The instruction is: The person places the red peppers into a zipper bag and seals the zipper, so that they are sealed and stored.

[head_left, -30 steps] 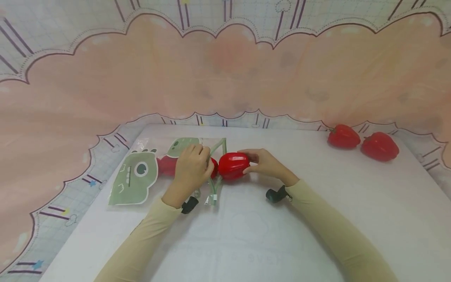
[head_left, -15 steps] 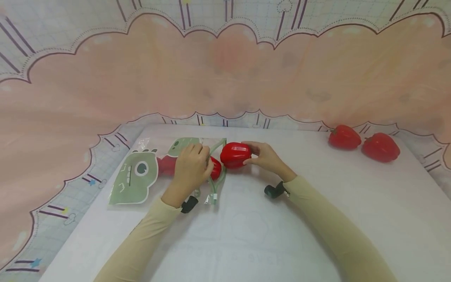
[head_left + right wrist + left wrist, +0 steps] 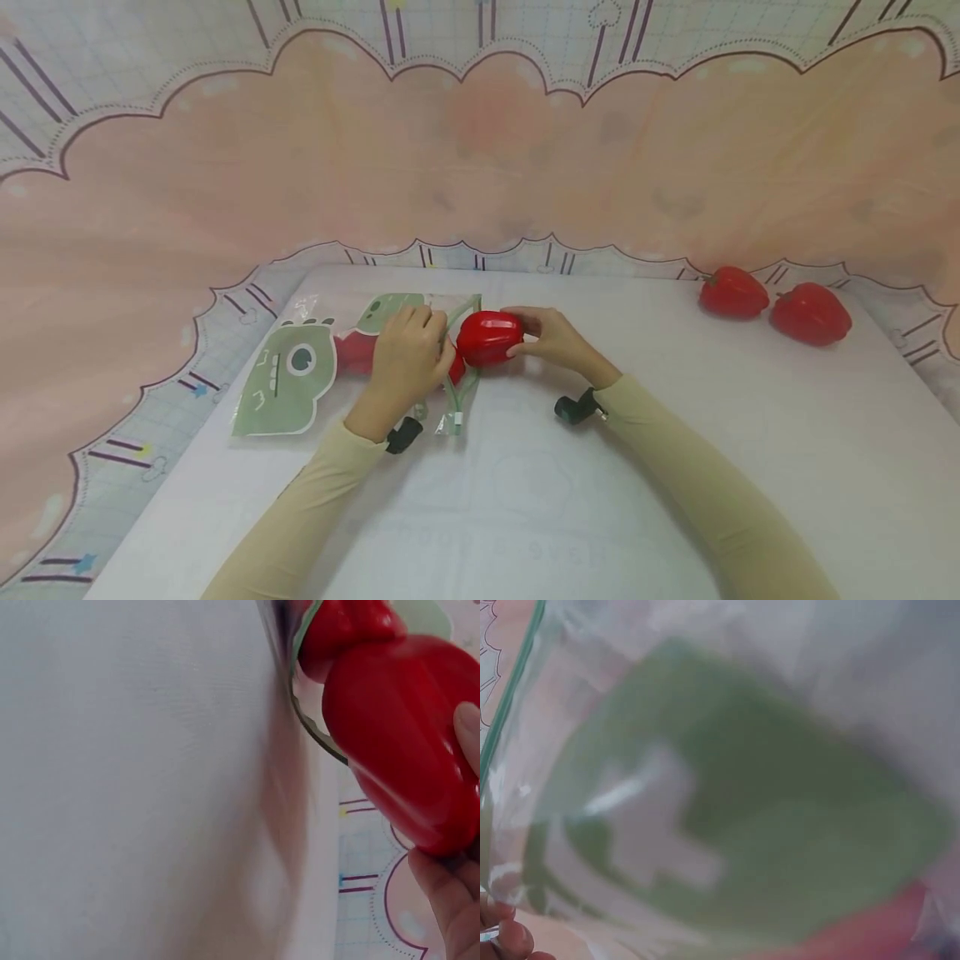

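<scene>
A clear zip bag (image 3: 296,396) with green cartoon prints lies on the table, its mouth facing right. My left hand (image 3: 408,354) grips its upper side near the mouth; in the left wrist view the printed bag wall (image 3: 795,795) fills most of the picture. Red shows inside through the plastic (image 3: 355,352), and another red pepper (image 3: 349,630) sits just within the mouth. Between thumb and fingers, my right hand (image 3: 558,340) holds a glossy red bell pepper (image 3: 489,339) at the opening. Its front end overlaps the pepper inside; the right wrist view shows the green rim beside it.
Two more red bell peppers, one nearer the back (image 3: 732,292) and one farther right (image 3: 810,313), lie at the table's right rear. A patterned cloth (image 3: 487,167) hangs behind the white table (image 3: 525,500).
My right hand lifted the bell pepper slightly away from me, then brought it left and a little down over the bag's mouth. The left hand keeps its place on the bag.
</scene>
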Tool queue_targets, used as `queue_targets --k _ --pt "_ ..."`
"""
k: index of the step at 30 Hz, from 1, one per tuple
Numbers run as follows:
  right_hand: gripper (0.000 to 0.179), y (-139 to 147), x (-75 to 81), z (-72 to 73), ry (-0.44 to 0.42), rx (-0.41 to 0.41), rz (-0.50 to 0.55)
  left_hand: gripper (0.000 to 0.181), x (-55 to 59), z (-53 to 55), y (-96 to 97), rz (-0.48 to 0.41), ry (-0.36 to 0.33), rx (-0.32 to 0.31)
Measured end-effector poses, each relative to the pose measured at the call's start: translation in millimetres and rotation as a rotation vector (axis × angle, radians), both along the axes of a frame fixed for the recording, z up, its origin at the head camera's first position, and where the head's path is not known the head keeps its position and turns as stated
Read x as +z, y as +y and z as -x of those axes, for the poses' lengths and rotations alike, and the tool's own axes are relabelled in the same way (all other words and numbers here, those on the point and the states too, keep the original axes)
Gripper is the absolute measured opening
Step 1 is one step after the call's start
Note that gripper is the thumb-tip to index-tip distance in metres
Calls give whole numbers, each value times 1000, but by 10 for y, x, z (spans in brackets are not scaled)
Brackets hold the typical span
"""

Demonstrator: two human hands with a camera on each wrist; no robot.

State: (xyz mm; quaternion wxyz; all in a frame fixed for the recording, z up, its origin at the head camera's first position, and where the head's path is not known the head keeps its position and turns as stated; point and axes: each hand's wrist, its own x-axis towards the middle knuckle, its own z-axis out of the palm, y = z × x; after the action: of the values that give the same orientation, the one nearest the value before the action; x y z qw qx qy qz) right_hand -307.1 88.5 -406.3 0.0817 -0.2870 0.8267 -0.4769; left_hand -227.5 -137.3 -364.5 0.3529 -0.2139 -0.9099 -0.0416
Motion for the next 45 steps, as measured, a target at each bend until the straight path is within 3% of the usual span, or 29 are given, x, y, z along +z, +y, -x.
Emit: queue_targets --k 9,17,23,31,40,45 --pt "56 -73 -30 11 -99 97 76 9 11 -15 -4 3 -27 7" --pt "59 -163 -50 37 -33 155 94 10 33 -31 -2 2 -38 12" --pt "61 -235 -33 22 21 106 11 11 45 -42 -3 15 -41 16" --pt "51 -333 -28 39 30 50 63 12 66 -51 -1 15 -46 15" --pt "52 -473 -44 20 87 -18 -28 10 49 -37 -10 14 -1 2" --pt "48 -533 -48 5 132 -58 -18 9 36 -31 -22 15 21 -3"
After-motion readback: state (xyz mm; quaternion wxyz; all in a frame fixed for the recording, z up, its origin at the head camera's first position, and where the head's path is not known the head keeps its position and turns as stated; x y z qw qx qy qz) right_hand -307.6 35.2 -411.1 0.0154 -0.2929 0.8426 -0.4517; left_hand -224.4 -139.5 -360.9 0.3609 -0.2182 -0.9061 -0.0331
